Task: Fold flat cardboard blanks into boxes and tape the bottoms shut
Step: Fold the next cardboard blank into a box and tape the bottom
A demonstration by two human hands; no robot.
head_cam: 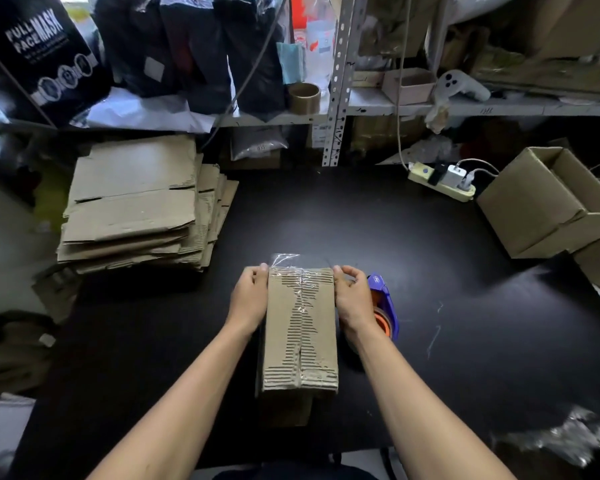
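A folded box (300,327) stood bottom-up on the black table (430,271), clear tape (288,261) running along its seam and overhanging the far edge. The left hand (249,299) and right hand (352,297) gripped its far corners, fingers curled. A tape dispenser (385,306) lay just right; flat blanks (136,202) were stacked far left.

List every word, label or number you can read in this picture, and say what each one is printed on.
"FULL FACE MASK": white letters on the black package leaning on the shelf, upper left.
Smaller lines and round emblems below it on that package: too blurred to read.
Label on the clear bottle: unreadable.
Markings on the purple tape dispenser: too small to read.
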